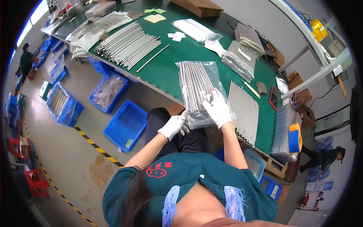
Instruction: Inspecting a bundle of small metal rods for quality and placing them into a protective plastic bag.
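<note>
A clear plastic bag (193, 85) filled with a row of thin metal rods lies over the near edge of the green table (166, 62), its lower end hanging toward my lap. My left hand (174, 126), in a white glove, is closed on the bag's lower left corner; some of its fingers are hidden. My right hand (218, 109), also gloved, grips the lower right side, with thumb and fingers against the plastic over the rods. Just right of it, a flat row of loose metal rods (244, 113) rests on the table.
Many loose rods (128, 45) lie at the far left, one single rod (152, 58) apart from them. Filled bags (240, 58) are stacked at the back right. A red-edged phone (274, 97) and clear plastic cases (285, 130) sit at right. Blue bins (126, 125) stand on the floor at left.
</note>
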Tool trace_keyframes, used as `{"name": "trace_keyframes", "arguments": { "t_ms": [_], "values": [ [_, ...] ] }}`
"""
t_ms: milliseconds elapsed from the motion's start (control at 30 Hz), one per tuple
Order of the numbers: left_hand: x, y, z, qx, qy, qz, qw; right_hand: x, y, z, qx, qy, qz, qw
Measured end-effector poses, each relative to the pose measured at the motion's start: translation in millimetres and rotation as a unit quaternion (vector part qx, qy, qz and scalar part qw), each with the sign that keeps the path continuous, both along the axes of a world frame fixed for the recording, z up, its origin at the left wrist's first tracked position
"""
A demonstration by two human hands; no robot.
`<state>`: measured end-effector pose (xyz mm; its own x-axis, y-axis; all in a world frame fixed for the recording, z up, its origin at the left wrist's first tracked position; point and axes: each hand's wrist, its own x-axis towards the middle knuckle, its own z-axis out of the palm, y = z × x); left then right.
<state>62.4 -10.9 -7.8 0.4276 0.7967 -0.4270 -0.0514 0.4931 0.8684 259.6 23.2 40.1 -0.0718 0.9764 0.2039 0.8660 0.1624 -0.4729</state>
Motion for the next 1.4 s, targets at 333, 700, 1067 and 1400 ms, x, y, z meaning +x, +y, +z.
{"name": "trace_keyframes", "arguments": {
  "t_ms": [333,700,1067,1400],
  "values": [
    [10.6,35.0,16.0,0.077,-0.049,-0.004,0.996,-19.7,3.8,20.7,-0.071,0.273,-0.116,0.952],
    [-83.6,18.0,-3.6,0.127,0.043,0.241,0.961,-27.8,-80.6,3.7,-0.426,0.432,0.235,0.759],
    [-76.6,-29.1,29.8,0.121,0.031,0.039,0.991,-0.2,-94.9,-40.7,-0.374,0.549,0.071,0.744],
    [-36.1,-24.6,60.4,0.188,0.128,0.112,0.967,-28.1,-75.9,-22.8,-0.352,0.574,0.015,0.74]
  ]
}}
